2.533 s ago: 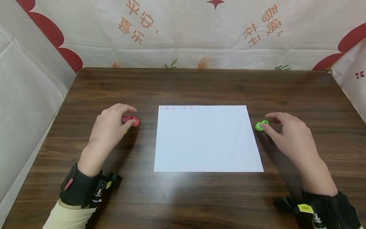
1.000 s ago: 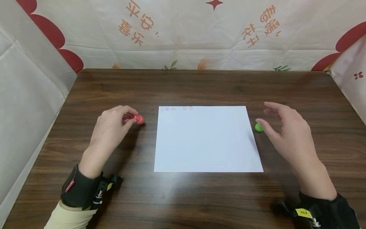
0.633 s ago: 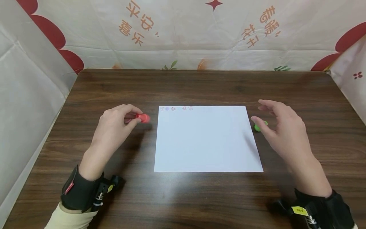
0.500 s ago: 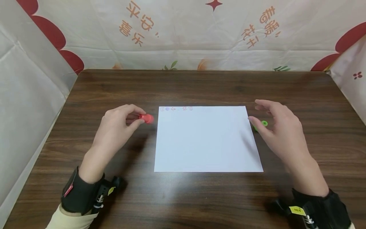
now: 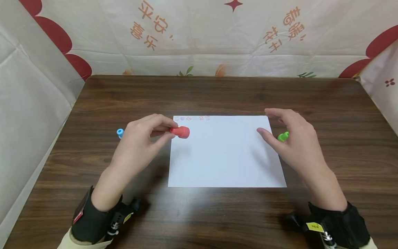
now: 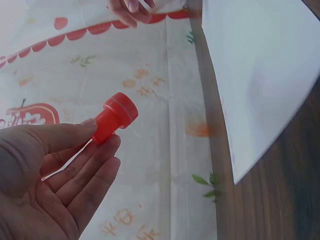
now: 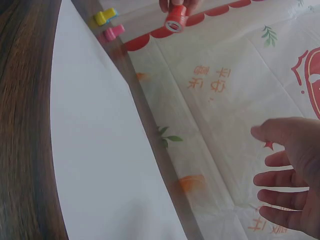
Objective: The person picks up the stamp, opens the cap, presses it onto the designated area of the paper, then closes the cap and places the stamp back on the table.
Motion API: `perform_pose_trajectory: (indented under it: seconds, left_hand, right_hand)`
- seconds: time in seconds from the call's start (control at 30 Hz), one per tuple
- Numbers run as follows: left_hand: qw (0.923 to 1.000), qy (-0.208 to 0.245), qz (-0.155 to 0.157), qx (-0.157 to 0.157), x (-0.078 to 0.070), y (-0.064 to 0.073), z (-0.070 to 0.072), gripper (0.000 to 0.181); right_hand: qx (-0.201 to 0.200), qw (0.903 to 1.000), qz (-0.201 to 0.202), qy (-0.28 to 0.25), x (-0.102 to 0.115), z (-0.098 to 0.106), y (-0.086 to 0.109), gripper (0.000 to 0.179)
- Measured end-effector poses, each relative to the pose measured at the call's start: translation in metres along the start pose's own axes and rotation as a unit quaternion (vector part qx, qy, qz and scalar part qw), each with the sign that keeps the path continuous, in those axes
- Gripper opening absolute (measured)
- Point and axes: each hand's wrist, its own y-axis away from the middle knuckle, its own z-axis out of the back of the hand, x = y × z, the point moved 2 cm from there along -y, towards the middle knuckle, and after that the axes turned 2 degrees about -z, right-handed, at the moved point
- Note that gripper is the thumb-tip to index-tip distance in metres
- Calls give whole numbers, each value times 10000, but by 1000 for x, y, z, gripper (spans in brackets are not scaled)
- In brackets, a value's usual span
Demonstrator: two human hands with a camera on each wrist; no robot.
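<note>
My left hand (image 5: pixel 141 140) pinches a small red stamp (image 5: pixel 181 132) by its narrow handle, between thumb and fingertips. Its wide end points right, over the upper left of a white sheet of paper (image 5: pixel 224 155). The left wrist view shows the red stamp (image 6: pixel 114 116) raised, with the other fingers spread below. My right hand (image 5: pixel 295 143) holds nothing; thumb and fingers stand apart above the sheet's right edge. Partly behind that hand, a green stamp (image 5: pixel 283 136) lies on the table. In the right wrist view the red stamp's round end (image 7: pixel 175 24) faces the camera.
A blue stamp (image 5: pixel 120 132) stands left of my left hand. Yellow (image 7: pixel 105 16) and pink (image 7: pixel 114 32) stamps show beyond the paper in the right wrist view. Small printed marks (image 5: pixel 192 118) line the sheet's top left edge. A patterned cloth (image 5: pixel 199 38) hangs behind the brown table (image 5: pixel 199 93).
My left hand has lifted the red stamp and carried it right, over the paper. My right hand has let go of the green stamp and moved left. The blue stamp has come into view.
</note>
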Motion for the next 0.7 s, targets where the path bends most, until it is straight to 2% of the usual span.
perform_pose_trajectory:
  seconds: [0.3,0.5,0.7]
  left_hand:
    - [9979,640,20,-17,-15,-4,-15,28]
    - [9954,923,239,1,-16,-6,-26,28]
    - [9931,1145,241,89,-14,-5,-35,26]
  right_hand:
    - [64,9991,380,-198,15,-8,1,51]
    - [268,9979,380,-448,25,-13,3,51]
    - [508,9959,357,-662,31,-19,5,50]
